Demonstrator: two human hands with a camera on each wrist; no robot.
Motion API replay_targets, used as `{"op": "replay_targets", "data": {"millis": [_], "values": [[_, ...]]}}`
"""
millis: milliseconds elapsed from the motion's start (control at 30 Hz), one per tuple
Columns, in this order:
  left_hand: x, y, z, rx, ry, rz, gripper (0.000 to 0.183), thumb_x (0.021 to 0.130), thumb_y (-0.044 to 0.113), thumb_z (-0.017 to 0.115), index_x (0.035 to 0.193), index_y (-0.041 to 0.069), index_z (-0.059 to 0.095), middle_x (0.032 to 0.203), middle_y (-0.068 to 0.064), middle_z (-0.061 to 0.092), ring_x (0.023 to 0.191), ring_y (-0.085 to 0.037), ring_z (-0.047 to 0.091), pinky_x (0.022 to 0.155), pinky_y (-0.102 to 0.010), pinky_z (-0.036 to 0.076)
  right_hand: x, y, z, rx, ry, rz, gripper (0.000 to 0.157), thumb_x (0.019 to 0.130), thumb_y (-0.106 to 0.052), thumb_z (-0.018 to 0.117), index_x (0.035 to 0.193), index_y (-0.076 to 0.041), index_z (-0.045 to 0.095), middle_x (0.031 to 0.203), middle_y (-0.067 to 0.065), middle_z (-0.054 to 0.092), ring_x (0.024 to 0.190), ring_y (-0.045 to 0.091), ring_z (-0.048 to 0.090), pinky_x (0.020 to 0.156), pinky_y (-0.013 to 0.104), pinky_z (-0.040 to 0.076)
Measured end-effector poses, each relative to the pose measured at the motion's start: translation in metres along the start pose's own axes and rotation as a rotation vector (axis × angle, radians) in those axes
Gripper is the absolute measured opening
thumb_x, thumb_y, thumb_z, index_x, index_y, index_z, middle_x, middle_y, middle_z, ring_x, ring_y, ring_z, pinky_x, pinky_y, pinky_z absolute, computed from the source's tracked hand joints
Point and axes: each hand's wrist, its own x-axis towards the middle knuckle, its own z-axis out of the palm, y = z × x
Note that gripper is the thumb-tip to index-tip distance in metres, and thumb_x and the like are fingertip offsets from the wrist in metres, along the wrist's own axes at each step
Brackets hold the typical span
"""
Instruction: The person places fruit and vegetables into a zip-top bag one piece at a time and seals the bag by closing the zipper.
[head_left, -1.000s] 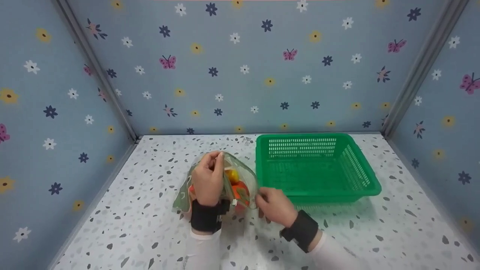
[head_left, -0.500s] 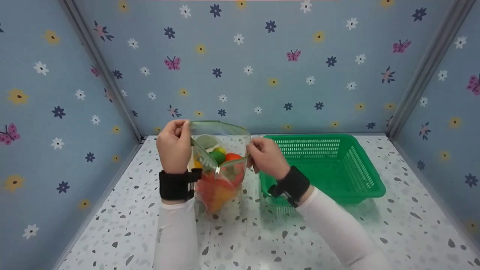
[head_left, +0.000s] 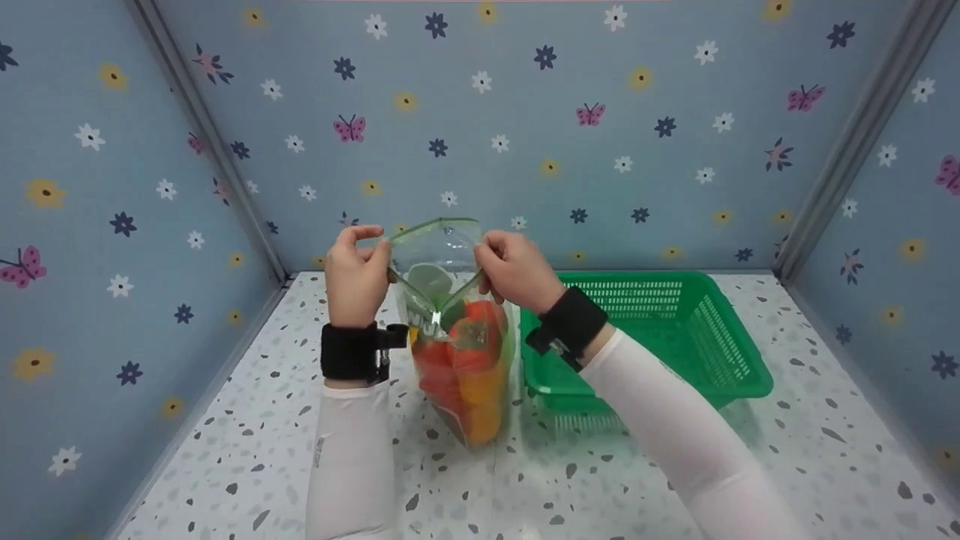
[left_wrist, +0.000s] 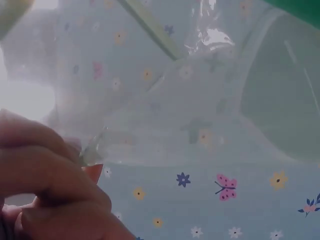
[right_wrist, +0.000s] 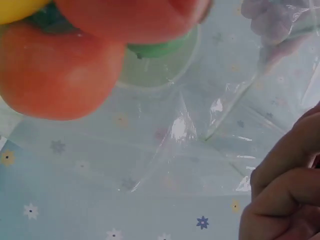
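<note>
A clear plastic zip bag [head_left: 424,251] with a green rim hangs upright between my hands, its mouth spread apart. Several red, orange, yellow and green fruits or vegetables [head_left: 472,375] fill its lower part. My left hand [head_left: 354,279] pinches the left side of the rim between thumb and fingers. On the right side of the mouth, my right hand [head_left: 519,268] grips the edge with curled fingers. The right wrist view shows a round orange-red piece, tomato-like [right_wrist: 60,75], through the film. In the left wrist view the bag [left_wrist: 150,115] covers most of the frame.
A green plastic basket [head_left: 649,394] with perforated sides stands to the right, close beside the bag. The speckled white tabletop [head_left: 255,450] lies beneath. A flowered blue wall [head_left: 510,97] closes the back, with side walls left and right.
Both hands have risen away from me and the left has moved left. The bag, slumped on the table before, now hangs upright with its mouth spread and the contents settled low.
</note>
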Motion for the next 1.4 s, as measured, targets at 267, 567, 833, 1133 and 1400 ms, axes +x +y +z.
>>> {"op": "replay_targets", "data": {"millis": [267, 567, 833, 1133, 1400], "values": [[-0.006, 0.006, 0.019, 0.055, -0.158, 0.075, 0.034, 0.105, 0.015, 0.054, 0.137, 0.003, 0.053, 0.053, 0.007, 0.041, 0.045, -0.007, 0.041, 0.053, -0.025, 0.037, -0.006, 0.003, 0.018, 0.015, -0.119, 0.022, 0.025, 0.108, -0.014, 0.041, 0.084, -0.011, 0.047, 0.064, 0.000, 0.048, 0.050, 0.015, 0.044, 0.053, 0.028, 0.040], [-0.002, 0.010, 0.031, 0.125, -0.402, 0.039, 0.039, 0.106, 0.023, 0.058, 0.140, 0.007, 0.050, 0.057, 0.006, 0.046, 0.046, -0.009, 0.041, 0.052, -0.025, 0.039, -0.008, 0.005, 0.028, -0.104, -0.124, -0.003, 0.019, 0.108, -0.017, 0.051, 0.096, -0.005, 0.059, 0.065, -0.002, 0.040, 0.055, 0.013, 0.040, 0.057, 0.027, 0.035], [0.006, 0.010, 0.031, 0.178, -0.463, 0.012, 0.040, 0.097, 0.008, 0.052, 0.137, 0.009, 0.051, 0.059, 0.005, 0.041, 0.048, -0.010, 0.034, 0.051, -0.025, 0.030, -0.013, 0.003, 0.017, -0.063, -0.138, -0.050, 0.021, 0.106, -0.016, 0.057, 0.109, -0.001, 0.071, 0.070, 0.004, 0.057, 0.055, 0.012, 0.046, 0.057, 0.026, 0.040], [0.012, 0.006, 0.028, 0.127, -0.503, 0.062, 0.037, 0.097, 0.006, 0.049, 0.134, 0.006, 0.051, 0.055, 0.007, 0.031, 0.045, -0.009, 0.025, 0.051, -0.026, 0.026, -0.037, -0.027, 0.004, -0.343, -0.322, -0.591, 0.023, 0.093, 0.006, 0.060, 0.110, -0.003, 0.074, 0.108, 0.012, 0.071, 0.085, 0.022, 0.061, 0.069, 0.033, 0.053], [0.017, 0.005, 0.030, 0.100, -0.512, 0.063, 0.035, 0.098, 0.006, 0.048, 0.133, 0.005, 0.051, 0.055, 0.007, 0.032, 0.045, -0.009, 0.027, 0.052, -0.025, 0.028, -0.035, -0.042, 0.012, -0.503, -0.501, -0.594, 0.014, 0.095, -0.009, 0.073, 0.107, -0.005, 0.078, 0.100, 0.008, 0.074, 0.090, 0.020, 0.069, 0.085, 0.025, 0.057]]}}
